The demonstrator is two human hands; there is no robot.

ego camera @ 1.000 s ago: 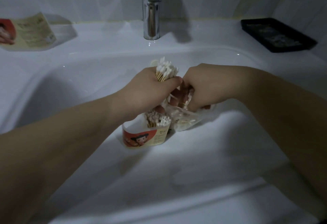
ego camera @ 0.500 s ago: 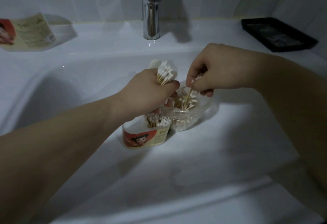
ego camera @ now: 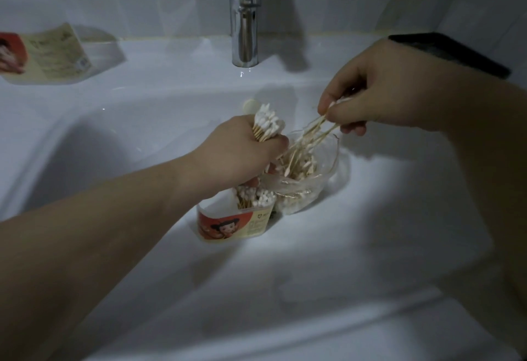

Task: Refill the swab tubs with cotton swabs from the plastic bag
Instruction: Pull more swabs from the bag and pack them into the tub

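Left grip [ego camera: 242,155] clamps a swab bundle [ego camera: 266,124] above the tub [ego camera: 236,223] standing in the sink [ego camera: 356,261]. The right grip [ego camera: 379,89] pinches loose swabs [ego camera: 310,135] over the plastic bag [ego camera: 308,186] beside it. This tub looks part-filled, many swabs remain bagged, and a second tub [ego camera: 51,55] likely still awaits refilling.

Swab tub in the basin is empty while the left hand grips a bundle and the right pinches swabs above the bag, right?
No: the head view shows the swab tub holding swabs. The left hand does grip a bundle; the right hand pinches swabs above the bag.
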